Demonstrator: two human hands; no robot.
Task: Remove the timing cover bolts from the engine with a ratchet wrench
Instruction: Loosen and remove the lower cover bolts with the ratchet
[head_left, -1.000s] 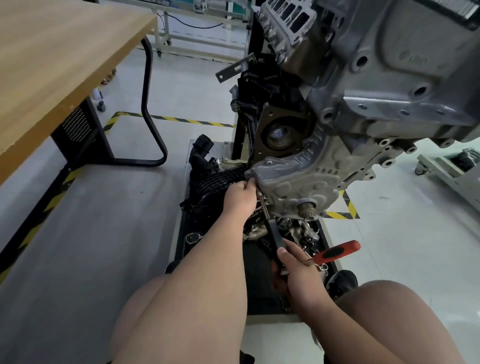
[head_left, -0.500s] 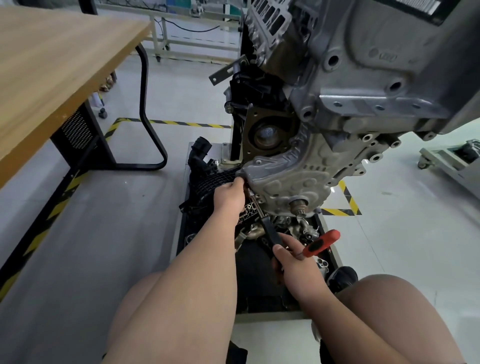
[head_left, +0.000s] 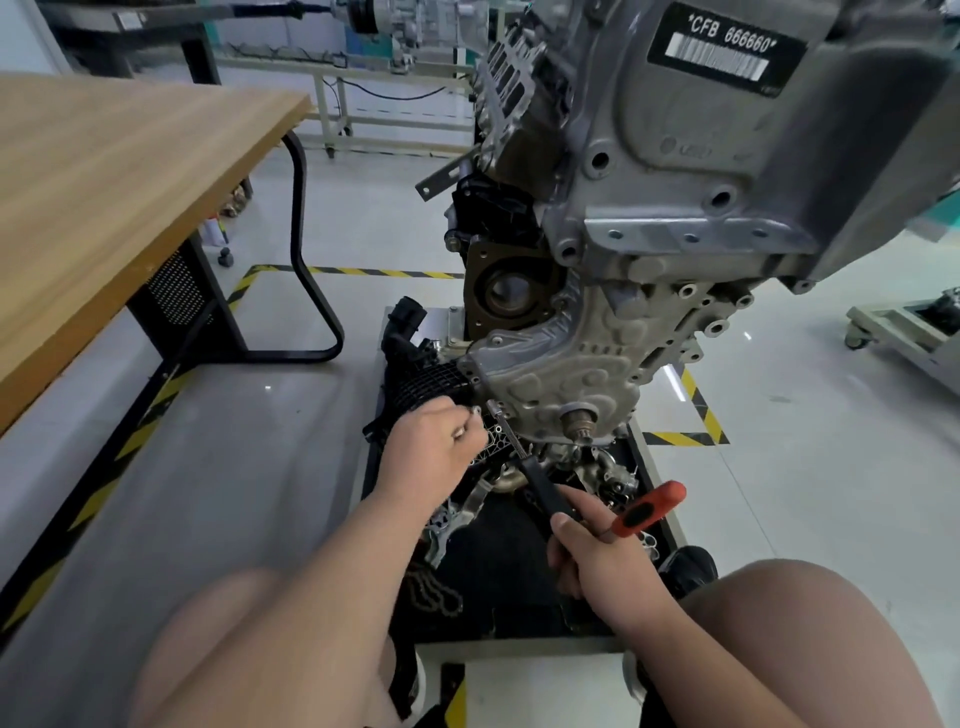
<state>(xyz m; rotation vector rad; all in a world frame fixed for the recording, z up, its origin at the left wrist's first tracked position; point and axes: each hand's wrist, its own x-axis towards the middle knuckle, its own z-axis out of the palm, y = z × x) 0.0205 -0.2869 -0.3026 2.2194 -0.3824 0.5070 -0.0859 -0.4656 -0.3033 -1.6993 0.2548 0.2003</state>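
Under the hanging engine (head_left: 675, 171), in the head view, we see the ratchet wrench (head_left: 540, 483) slanting up to the lower left edge of the timing cover (head_left: 561, 374), with its head set against the cover there. The right hand (head_left: 597, 561) is clamped around the black handle. The left hand (head_left: 431, 441) is just beside the wrench shaft with curled fingers. A small shiny piece (head_left: 475, 411) shows at its fingertips, and we cannot tell if they pinch it. This hand hides part of the black ribbed part (head_left: 431, 382). A red-handled tool (head_left: 649, 506) lies just behind the right hand on the black tray (head_left: 509, 587), among loose metal parts and a chain (head_left: 434, 597). A wooden table (head_left: 104, 208) stands at the left, well apart.
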